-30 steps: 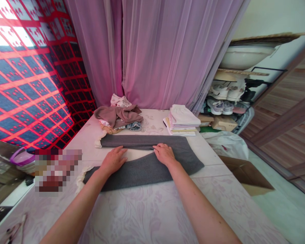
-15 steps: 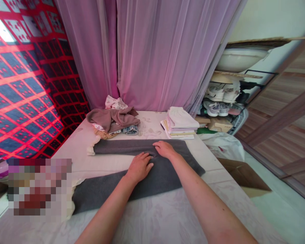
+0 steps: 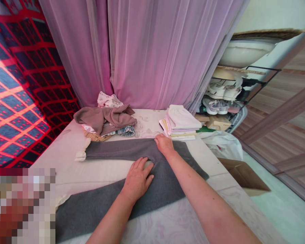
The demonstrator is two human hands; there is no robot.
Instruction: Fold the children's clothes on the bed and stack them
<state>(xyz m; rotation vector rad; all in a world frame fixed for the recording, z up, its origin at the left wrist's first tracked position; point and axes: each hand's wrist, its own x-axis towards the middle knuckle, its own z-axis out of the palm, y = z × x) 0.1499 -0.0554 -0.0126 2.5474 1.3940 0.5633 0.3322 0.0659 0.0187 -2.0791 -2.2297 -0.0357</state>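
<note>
Grey fleece trousers [image 3: 122, 149] lie on a pale floral-patterned bed [image 3: 66, 169], with one leg running left along the far side and the other spreading down-left toward me. Cream lace trim [image 3: 80, 156] edges the far leg's cuff. My left hand [image 3: 137, 178] rests flat on the middle of the trousers, fingers apart. My right hand [image 3: 164, 144] presses on the far edge of the same cloth, near where the legs meet. Neither hand visibly grips the fabric.
Behind the trousers sit a heap of crumpled mauve-brown clothes [image 3: 101, 117] and a stack of folded white clothes [image 3: 180, 118]. Sheer pink curtains [image 3: 152, 57] hang behind the bed. At the right are a shoe rack [image 3: 218, 95], a white plastic bag [image 3: 223, 145] and a cardboard box [image 3: 244, 176].
My left hand has slid right and nearer me, and my right hand has moved to the far edge. The near trouser leg now spreads further down-left. The view has shifted slightly.
</note>
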